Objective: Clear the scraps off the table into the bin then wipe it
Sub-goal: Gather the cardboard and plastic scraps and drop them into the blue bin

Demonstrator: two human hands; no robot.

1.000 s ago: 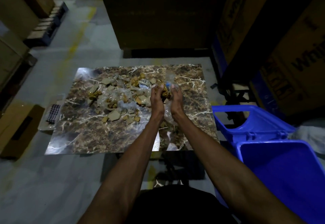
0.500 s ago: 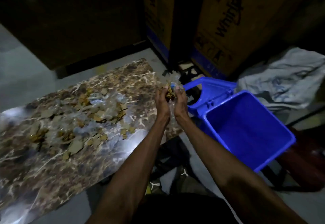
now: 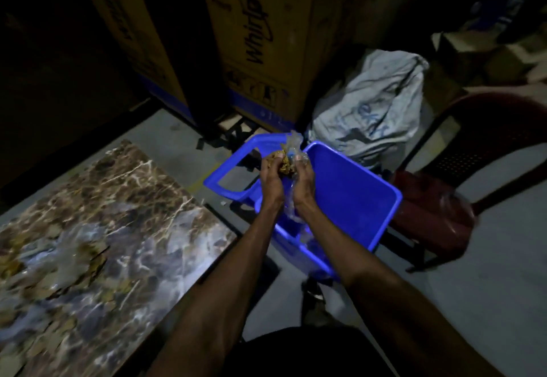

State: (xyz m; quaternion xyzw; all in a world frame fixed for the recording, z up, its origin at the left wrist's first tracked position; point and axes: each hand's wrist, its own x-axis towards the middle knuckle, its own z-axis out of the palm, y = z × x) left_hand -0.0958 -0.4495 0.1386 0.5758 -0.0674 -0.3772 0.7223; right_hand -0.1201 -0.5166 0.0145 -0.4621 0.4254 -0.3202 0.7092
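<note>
Brown scraps [image 3: 282, 163] sit clutched between left hand [image 3: 270, 180] and right hand [image 3: 302, 183], above bin [image 3: 355, 196].

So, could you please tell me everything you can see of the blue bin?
The blue bin is a rectangular plastic tub, glossy, standing open on the floor right of the marble-patterned table. Its hinged lid, a frame with an open cutout, hangs flipped back on the far-left side. The inside looks mostly bare, with some clear plastic near the front wall. The left hand and right hand hold a bundle of scraps above its near-left rim, not touching it.
</note>
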